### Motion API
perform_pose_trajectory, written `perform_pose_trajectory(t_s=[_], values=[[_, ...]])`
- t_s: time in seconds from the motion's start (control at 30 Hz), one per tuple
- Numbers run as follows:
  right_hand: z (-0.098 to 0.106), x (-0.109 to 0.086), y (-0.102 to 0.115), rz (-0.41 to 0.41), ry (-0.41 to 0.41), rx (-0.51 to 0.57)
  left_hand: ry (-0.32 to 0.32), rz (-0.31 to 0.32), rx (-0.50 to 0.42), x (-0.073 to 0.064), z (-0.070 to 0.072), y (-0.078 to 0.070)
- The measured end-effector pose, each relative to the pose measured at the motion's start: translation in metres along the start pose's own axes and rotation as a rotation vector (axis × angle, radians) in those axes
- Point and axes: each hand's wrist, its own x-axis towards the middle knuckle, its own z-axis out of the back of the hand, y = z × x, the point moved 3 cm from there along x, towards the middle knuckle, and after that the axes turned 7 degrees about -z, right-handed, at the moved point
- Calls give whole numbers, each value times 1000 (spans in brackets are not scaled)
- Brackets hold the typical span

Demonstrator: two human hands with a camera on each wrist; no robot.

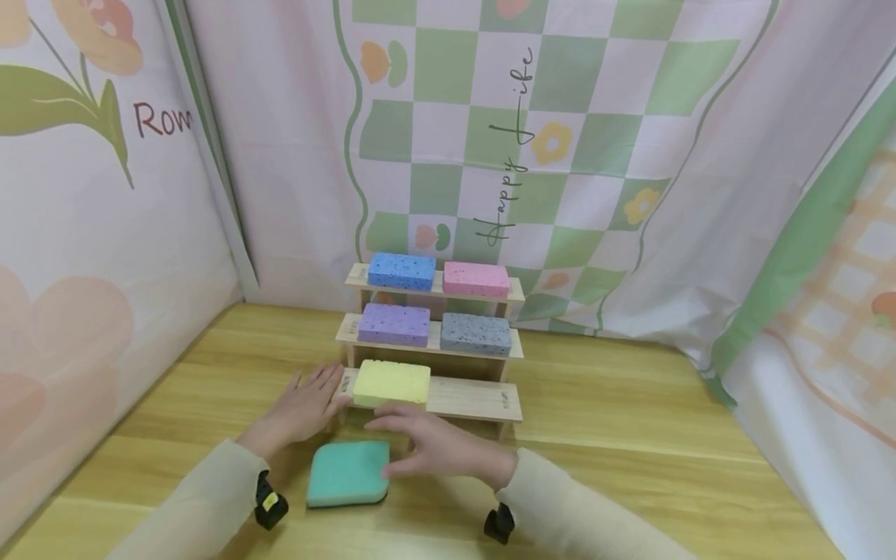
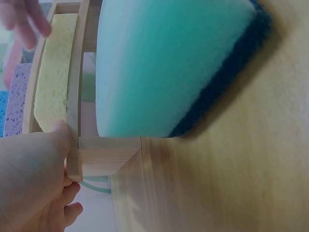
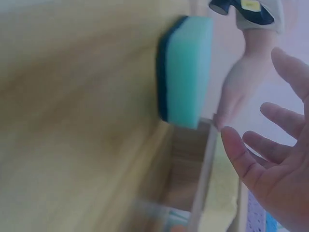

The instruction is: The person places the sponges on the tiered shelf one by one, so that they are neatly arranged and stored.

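Note:
My left hand (image 1: 297, 412) holds the left end of the lowest step of a three-step wooden stand (image 1: 469, 398). In the left wrist view its thumb lies at the step's front edge, with fingers round the end. A yellow sponge (image 1: 392, 381) rests on that step, on the left half. My right hand (image 1: 444, 447) hovers in front of the stand with fingers spread and nothing in them. Beside its thumb, a turquoise sponge (image 1: 346, 473) with a dark scouring layer (image 3: 163, 77) underneath lies on the table.
A purple sponge (image 1: 393, 324) and a grey sponge (image 1: 476, 333) share the middle step. On the top step sit a blue sponge (image 1: 402, 271) and a pink sponge (image 1: 476, 279). Printed curtains (image 1: 294, 155) hang behind and on both sides of the wooden table (image 1: 616, 435).

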Motion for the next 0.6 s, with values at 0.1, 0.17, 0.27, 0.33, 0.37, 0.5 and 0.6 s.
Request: perform_pose_trajectory(t_s=[0.1, 0.17, 0.27, 0.33, 0.37, 0.5, 0.6], values=[[-8, 1, -1, -7, 28, 32, 2, -3, 7, 0, 0, 1], [-13, 2, -2, -7, 43, 19, 4, -4, 11, 0, -1, 1], [-20, 3, -3, -16, 69, -7, 3, -4, 13, 0, -1, 2], [-24, 3, -4, -28, 85, -19, 2, -4, 14, 0, -1, 2], [-26, 3, -5, -36, 94, -19, 1, -4, 14, 0, -1, 2], [-32, 4, -6, -56, 118, -17, 0, -4, 17, 1, -2, 2], [-34, 6, -6, -56, 120, -26, 2, -6, 23, 0, -2, 2]])
